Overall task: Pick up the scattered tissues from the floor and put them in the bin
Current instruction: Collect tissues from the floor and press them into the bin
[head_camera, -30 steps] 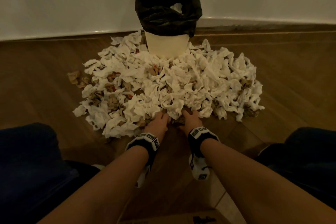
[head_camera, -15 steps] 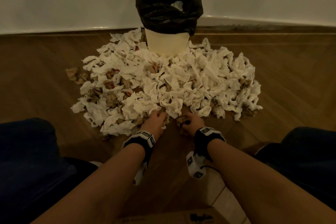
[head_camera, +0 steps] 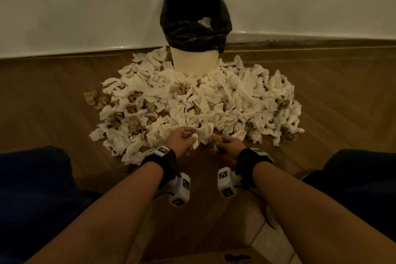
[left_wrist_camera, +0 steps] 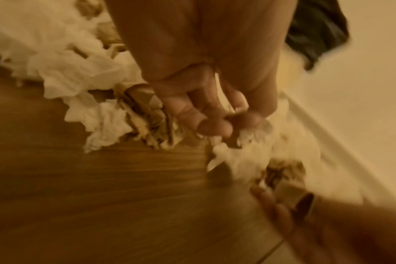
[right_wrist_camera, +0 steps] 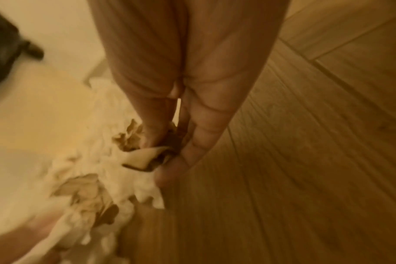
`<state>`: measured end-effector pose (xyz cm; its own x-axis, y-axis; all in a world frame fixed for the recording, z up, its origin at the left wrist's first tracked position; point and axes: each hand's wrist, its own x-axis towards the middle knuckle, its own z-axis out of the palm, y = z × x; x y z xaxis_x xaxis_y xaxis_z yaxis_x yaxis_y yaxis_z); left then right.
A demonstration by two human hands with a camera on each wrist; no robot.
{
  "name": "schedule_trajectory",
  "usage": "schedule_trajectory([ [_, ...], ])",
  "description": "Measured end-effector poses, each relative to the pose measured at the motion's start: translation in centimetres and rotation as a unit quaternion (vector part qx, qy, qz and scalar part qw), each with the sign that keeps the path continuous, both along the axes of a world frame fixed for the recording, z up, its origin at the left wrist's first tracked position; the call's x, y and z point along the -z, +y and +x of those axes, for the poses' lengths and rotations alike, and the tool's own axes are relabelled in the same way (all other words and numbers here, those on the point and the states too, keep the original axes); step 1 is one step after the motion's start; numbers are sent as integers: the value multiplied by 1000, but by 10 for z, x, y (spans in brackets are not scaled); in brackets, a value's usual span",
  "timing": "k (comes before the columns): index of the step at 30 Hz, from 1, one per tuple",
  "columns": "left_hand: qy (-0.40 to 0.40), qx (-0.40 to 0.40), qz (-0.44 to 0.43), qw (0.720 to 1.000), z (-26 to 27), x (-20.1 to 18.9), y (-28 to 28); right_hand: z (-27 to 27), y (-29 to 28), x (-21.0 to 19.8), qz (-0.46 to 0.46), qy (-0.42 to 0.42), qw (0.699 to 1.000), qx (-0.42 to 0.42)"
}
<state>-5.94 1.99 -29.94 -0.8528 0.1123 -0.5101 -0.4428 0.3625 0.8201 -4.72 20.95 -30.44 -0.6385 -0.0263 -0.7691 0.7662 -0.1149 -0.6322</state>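
Note:
A wide heap of crumpled white and brown tissues (head_camera: pixel 199 100) covers the wooden floor in front of a cream bin (head_camera: pixel 196 63) lined with a black bag (head_camera: pixel 195 19); one white tissue shows inside it. At the heap's near edge my left hand (head_camera: pixel 185 138) pinches a white tissue (left_wrist_camera: pixel 242 135) between thumb and curled fingers. My right hand (head_camera: pixel 227 142) grips a crumpled brown and white tissue (right_wrist_camera: pixel 147 159) just to the right of it. Both wrist views are blurred.
The bin stands against a white wall (head_camera: pixel 85 6) with a skirting board. My knees in dark blue trousers (head_camera: pixel 32 188) flank the arms on both sides. A cardboard box edge (head_camera: pixel 214 257) lies at the bottom. Bare wooden floor (head_camera: pixel 42 96) surrounds the heap.
Both hands have pulled back slightly from under the heap's edge and closed on tissues, lifting them a little. The head view has tilted up, so the bin sits lower in the frame.

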Motion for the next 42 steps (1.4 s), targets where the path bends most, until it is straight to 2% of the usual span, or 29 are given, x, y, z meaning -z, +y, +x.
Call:
schedule_trajectory([
  [3,-12,-44,91,995,-7,-15,-1,-5,1,-14,-95,9,993,69],
  [6,-51,-88,158,982,-13,-28,-2,-13,2,-32,-118,20,989,90],
  [9,-77,-137,225,961,-20,-44,-5,-24,5,-46,-93,31,990,97],
  [13,-61,-163,281,944,-35,-67,-9,-40,7,-64,-13,80,996,42],
  [18,10,-119,180,976,-57,-99,-16,-65,9,-85,41,164,985,31],
  [21,82,-43,79,993,-69,-119,-23,-75,9,-98,57,207,976,16],
  [23,120,-8,31,992,-76,-133,-25,-83,9,-108,66,227,972,6],
  [31,161,-56,98,980,-120,-197,-35,-134,-1,-167,119,310,943,-16],
  [35,212,-54,84,972,-146,-232,-39,-165,-4,-204,176,359,917,6],
  [38,248,-38,69,966,-164,-251,-37,-188,-3,-226,253,394,884,3],
  [42,312,-34,-7,949,-189,-261,-28,-214,-3,-242,362,422,831,-20],
])
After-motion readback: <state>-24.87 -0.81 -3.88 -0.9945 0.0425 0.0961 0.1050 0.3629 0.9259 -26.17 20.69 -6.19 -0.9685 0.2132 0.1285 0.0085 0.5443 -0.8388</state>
